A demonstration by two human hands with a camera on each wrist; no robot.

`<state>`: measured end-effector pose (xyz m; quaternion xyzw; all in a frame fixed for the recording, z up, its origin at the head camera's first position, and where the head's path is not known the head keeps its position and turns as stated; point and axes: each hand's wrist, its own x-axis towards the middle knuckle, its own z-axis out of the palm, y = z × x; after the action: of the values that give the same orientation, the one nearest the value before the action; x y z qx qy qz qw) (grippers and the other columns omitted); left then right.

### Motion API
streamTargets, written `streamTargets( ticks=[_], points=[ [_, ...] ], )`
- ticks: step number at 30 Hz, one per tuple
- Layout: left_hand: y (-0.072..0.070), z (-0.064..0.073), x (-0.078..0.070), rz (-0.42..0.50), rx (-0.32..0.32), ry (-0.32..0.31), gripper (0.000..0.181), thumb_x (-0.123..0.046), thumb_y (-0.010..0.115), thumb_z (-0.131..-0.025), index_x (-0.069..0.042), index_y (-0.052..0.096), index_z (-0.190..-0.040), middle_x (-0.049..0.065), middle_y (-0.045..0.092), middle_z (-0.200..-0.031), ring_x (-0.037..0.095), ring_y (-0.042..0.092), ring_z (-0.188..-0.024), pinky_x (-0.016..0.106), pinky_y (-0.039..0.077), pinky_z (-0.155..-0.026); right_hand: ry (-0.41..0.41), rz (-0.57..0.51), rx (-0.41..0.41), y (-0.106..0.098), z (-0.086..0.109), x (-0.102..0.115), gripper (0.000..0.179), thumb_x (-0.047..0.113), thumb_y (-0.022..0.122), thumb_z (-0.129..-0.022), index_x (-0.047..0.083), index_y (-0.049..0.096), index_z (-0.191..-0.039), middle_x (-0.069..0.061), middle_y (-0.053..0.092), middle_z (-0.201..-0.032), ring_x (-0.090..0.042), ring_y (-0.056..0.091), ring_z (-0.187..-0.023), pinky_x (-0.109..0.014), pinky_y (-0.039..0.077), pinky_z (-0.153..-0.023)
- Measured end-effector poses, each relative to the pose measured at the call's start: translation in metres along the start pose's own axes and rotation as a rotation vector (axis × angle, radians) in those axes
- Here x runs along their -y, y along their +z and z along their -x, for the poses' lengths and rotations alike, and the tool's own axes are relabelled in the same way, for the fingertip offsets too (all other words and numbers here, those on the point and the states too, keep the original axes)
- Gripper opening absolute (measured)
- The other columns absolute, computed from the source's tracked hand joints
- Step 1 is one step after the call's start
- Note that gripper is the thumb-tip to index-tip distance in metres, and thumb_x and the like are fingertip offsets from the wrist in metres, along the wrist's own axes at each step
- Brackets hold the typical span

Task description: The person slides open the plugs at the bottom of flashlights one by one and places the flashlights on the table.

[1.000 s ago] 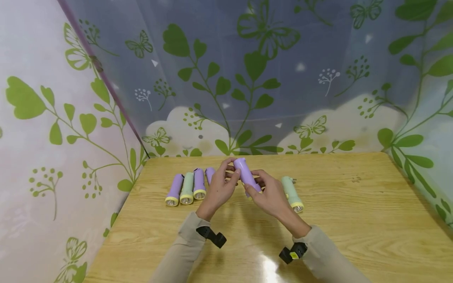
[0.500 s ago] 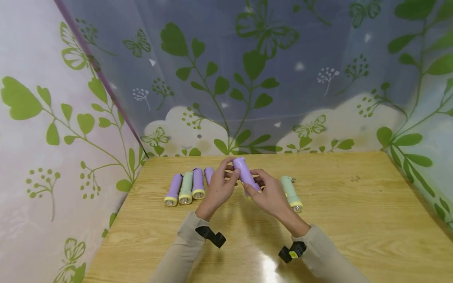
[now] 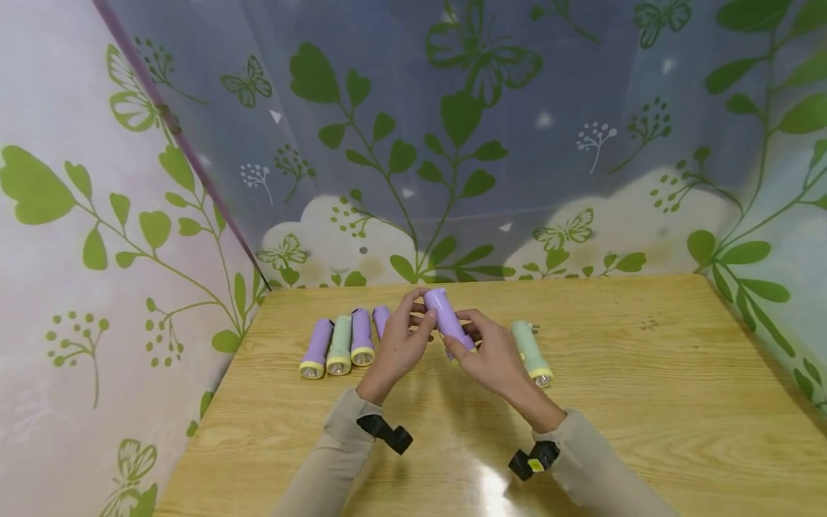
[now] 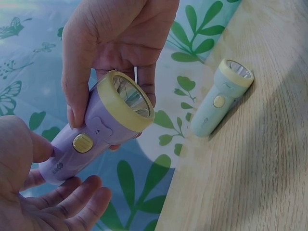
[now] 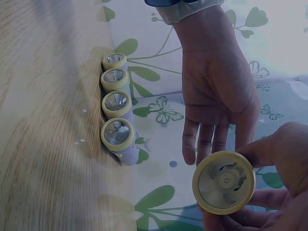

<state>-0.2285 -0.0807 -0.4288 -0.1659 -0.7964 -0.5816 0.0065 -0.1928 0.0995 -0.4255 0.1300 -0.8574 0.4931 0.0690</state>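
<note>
Both hands hold a purple flashlight (image 3: pixel 447 316) above the table, its lens end tilted down toward the person. At the tail end, my left hand (image 3: pixel 403 348) pinches it between thumb and index finger, the other fingers loosely bent beneath in the left wrist view. My right hand (image 3: pixel 494 355) grips it near the yellow lens ring (image 5: pixel 224 183), thumb on one side and fingers on the other. The yellow switch (image 4: pixel 83 143) on the body faces the left wrist camera, uncovered by fingers. Just right of the right hand lies a green flashlight (image 3: pixel 533 353) on the table.
Left of the hands, several flashlights lie side by side: a purple one (image 3: pixel 317 348), a green one (image 3: pixel 340 345), another purple one (image 3: pixel 363 336), and a further purple one (image 3: pixel 381 316) partly behind the left hand. A leaf-patterned curtain (image 3: pixel 362 165) borders the wooden table (image 3: pixel 646 402).
</note>
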Motion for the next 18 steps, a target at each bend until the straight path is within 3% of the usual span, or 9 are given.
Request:
streamTargets(
  ticks=[6, 12, 18],
  points=[
    [0.0011, 0.0016, -0.0019, 0.005, -0.007, -0.008, 0.044, -0.024, 0.052, -0.107, -0.017, 0.044, -0.150, 0.020, 0.060, -0.124, 0.039, 0.065, -0.104, 0.043, 0.061, -0.082, 0.000, 0.013, -0.004, 0.0003, 0.0011, -0.0001, 0.039, 0.023, 0.071, -0.093, 0.009, 0.063, -0.129, -0.014, 0.077, -0.103, -0.020, 0.071, -0.082, -0.026, 0.054, -0.062],
    [0.0007, 0.0016, -0.0021, -0.016, -0.004, -0.012, 0.042, -0.026, 0.051, -0.108, -0.020, 0.045, -0.148, 0.017, 0.061, -0.123, 0.028, 0.067, -0.100, 0.042, 0.061, -0.082, -0.020, 0.009, -0.018, 0.0009, 0.0010, -0.0008, 0.038, 0.021, 0.072, -0.092, 0.007, 0.064, -0.127, -0.015, 0.077, -0.102, -0.021, 0.072, -0.080, -0.025, 0.054, -0.061],
    [0.0015, 0.0005, -0.0023, -0.013, 0.012, -0.004, 0.041, -0.025, 0.050, -0.108, -0.020, 0.045, -0.148, 0.018, 0.060, -0.123, 0.039, 0.066, -0.105, 0.034, 0.061, -0.080, -0.033, 0.003, -0.020, -0.0005, 0.0011, -0.0024, 0.038, 0.019, 0.072, -0.093, 0.006, 0.064, -0.128, -0.016, 0.077, -0.102, -0.022, 0.072, -0.080, -0.025, 0.054, -0.061]
  ],
)
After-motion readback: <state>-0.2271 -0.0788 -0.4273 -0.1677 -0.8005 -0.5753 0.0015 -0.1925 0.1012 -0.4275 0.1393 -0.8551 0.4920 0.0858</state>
